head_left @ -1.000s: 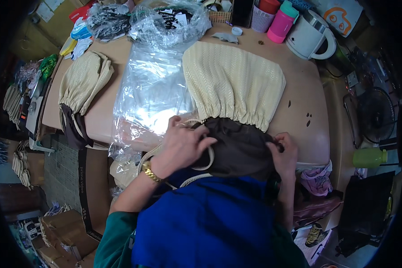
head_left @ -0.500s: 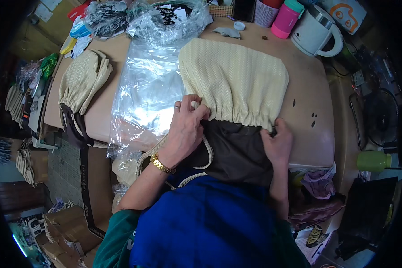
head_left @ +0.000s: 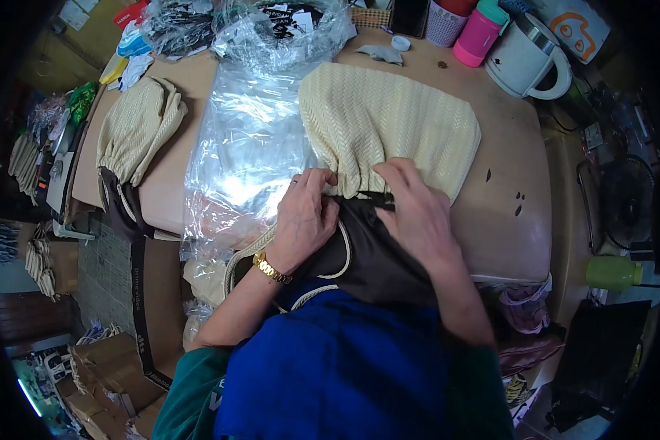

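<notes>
A cream woven drawstring bag point(head_left: 407, 117) lies on the table in front of me, its gathered mouth toward me and its dark brown lining point(head_left: 378, 253) drawn out over the near edge. My left hand point(head_left: 306, 220), with a gold watch at the wrist, is closed on the left end of the gathered mouth. Just to its right, my right hand point(head_left: 420, 214) grips the middle of the gathers, fingers on the woven cloth and thumb by the lining. A cream cord point(head_left: 345, 249) loops out beside my left hand; its end is hidden.
Clear plastic sheeting point(head_left: 235, 147) covers the table left of the bag. Another cream bag point(head_left: 141, 132) lies farther left. Along the back stand wrapped bundles point(head_left: 282, 33), a pink bottle point(head_left: 478, 37) and a white kettle point(head_left: 524, 59). Cardboard boxes point(head_left: 110, 374) sit low at the left.
My right hand has moved left from the right corner of the bag's mouth to its middle, near my left hand. My left hand has shifted slightly toward me.
</notes>
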`<act>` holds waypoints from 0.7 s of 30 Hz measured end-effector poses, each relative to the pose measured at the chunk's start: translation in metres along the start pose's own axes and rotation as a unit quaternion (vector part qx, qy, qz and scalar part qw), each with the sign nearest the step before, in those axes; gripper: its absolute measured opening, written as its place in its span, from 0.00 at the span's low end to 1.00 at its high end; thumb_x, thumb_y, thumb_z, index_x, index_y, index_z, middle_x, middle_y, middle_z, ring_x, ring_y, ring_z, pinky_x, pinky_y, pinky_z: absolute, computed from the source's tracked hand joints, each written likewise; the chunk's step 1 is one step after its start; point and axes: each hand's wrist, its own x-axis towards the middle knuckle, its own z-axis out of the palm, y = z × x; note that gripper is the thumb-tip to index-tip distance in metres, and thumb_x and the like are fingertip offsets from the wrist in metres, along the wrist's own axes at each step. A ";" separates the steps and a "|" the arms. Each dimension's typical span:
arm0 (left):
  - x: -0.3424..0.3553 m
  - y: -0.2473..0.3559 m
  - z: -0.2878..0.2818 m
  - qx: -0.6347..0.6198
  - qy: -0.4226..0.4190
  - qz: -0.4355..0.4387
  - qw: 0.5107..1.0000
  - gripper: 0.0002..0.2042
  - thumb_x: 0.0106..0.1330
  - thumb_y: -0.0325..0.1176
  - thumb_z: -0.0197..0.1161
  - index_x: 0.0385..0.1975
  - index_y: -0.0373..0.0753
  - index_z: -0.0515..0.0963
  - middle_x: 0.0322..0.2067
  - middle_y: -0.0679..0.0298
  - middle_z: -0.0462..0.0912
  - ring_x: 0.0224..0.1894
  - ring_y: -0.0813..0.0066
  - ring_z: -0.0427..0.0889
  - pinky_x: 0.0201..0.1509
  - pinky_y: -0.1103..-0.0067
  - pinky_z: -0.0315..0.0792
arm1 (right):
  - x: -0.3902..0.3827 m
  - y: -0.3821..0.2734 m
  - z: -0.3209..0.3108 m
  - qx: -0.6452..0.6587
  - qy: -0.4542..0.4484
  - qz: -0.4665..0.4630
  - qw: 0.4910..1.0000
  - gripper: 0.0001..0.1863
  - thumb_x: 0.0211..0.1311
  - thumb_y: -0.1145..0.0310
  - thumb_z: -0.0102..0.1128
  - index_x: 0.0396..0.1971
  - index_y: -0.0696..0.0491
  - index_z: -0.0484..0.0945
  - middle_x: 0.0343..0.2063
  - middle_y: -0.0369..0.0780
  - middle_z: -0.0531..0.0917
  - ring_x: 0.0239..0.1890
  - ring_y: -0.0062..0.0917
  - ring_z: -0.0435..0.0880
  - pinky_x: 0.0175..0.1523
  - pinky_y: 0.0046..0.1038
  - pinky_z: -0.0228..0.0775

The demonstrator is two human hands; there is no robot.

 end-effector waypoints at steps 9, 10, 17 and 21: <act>-0.016 0.014 0.004 0.063 0.015 0.098 0.993 0.15 0.47 0.22 0.63 0.36 0.47 0.82 0.36 0.66 0.80 0.44 0.65 0.75 0.51 0.67 0.62 | 0.040 0.037 0.009 0.140 -0.059 -0.009 0.988 0.09 0.55 0.71 0.65 0.37 0.55 0.84 0.30 0.43 0.79 0.37 0.42 0.82 0.43 0.38 0.73; -0.016 0.016 0.002 0.063 -0.008 0.088 0.994 0.16 0.47 0.24 0.63 0.37 0.47 0.83 0.36 0.67 0.80 0.43 0.65 0.75 0.52 0.67 0.61 | 0.042 0.038 0.009 0.149 -0.059 -0.005 0.987 0.09 0.55 0.71 0.64 0.36 0.55 0.84 0.30 0.43 0.79 0.36 0.42 0.82 0.42 0.38 0.72; -0.006 0.038 -0.018 0.149 0.018 0.018 0.988 0.12 0.61 0.37 0.64 0.42 0.41 0.84 0.35 0.63 0.77 0.42 0.62 0.73 0.52 0.64 0.58 | 0.048 0.037 0.011 0.213 -0.008 0.015 0.977 0.10 0.62 0.66 0.62 0.32 0.59 0.81 0.23 0.44 0.75 0.25 0.36 0.76 0.33 0.33 0.65; 0.001 0.023 -0.007 0.160 0.030 0.005 0.987 0.13 0.57 0.40 0.70 0.38 0.41 0.84 0.30 0.62 0.72 0.38 0.61 0.71 0.47 0.64 0.58 | 0.055 0.046 0.030 0.348 -0.040 0.033 0.936 0.16 0.67 0.61 0.62 0.28 0.60 0.78 0.15 0.36 0.68 0.21 0.19 0.66 0.30 0.27 0.59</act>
